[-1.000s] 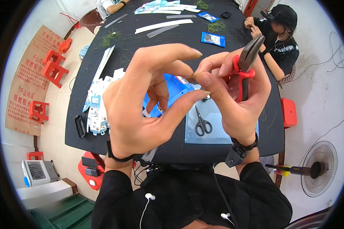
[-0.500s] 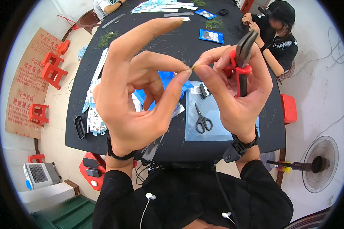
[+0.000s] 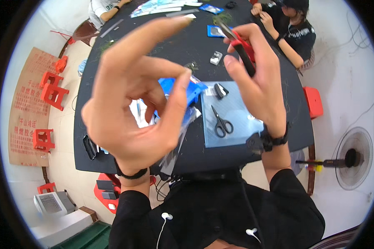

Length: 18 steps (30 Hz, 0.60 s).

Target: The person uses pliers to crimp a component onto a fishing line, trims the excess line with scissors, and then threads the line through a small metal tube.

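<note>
Red-handled pliers [image 3: 239, 42] rest in the curled right hand [image 3: 262, 79]; the left hand [image 3: 114, 95] pinches, thumb to forefinger (on what, if anything, cannot be told). Beyond, scissors [image 3: 219, 119] lie unused on a pale-blue mat [image 3: 242, 122]; work appears unfinished.

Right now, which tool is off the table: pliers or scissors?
The pliers with red-and-black handles: they are up in the right hand, while the black scissors lie on the light-blue sheet.

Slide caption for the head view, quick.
Left hand in a pinch, right hand holding red-and-black-handled metal pliers; black-handled scissors lie on a light-blue sheet.
</note>
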{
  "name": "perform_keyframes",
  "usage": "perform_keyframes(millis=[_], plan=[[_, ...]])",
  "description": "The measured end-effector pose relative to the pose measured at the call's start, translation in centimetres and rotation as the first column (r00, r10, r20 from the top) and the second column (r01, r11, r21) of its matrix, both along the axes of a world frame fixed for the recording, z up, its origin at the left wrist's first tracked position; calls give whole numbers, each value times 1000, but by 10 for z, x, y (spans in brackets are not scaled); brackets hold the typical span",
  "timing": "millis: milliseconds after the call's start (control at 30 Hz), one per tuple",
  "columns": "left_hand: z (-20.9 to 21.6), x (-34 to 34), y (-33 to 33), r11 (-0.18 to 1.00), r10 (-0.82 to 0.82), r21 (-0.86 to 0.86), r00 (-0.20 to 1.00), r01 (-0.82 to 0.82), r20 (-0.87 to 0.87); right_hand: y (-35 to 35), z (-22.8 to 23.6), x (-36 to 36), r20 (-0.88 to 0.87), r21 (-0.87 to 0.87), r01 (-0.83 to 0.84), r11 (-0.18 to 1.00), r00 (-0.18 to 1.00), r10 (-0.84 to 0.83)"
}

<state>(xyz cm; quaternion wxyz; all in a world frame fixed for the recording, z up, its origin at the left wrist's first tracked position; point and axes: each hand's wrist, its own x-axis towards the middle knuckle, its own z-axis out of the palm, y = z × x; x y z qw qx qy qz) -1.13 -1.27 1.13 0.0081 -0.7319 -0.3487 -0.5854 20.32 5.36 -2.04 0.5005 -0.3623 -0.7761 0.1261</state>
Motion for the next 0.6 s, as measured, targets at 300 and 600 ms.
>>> perform_keyframes(millis=[300,600], plan=[[-12,-24,7,996,-92,-14,989,91,-115,-4,-134,43,589,-188,287,939,798,-126],[-6,-43,9,988,-156,-28,948,154,-278,-17,-188,51,593,-155,468,870,748,-297]])
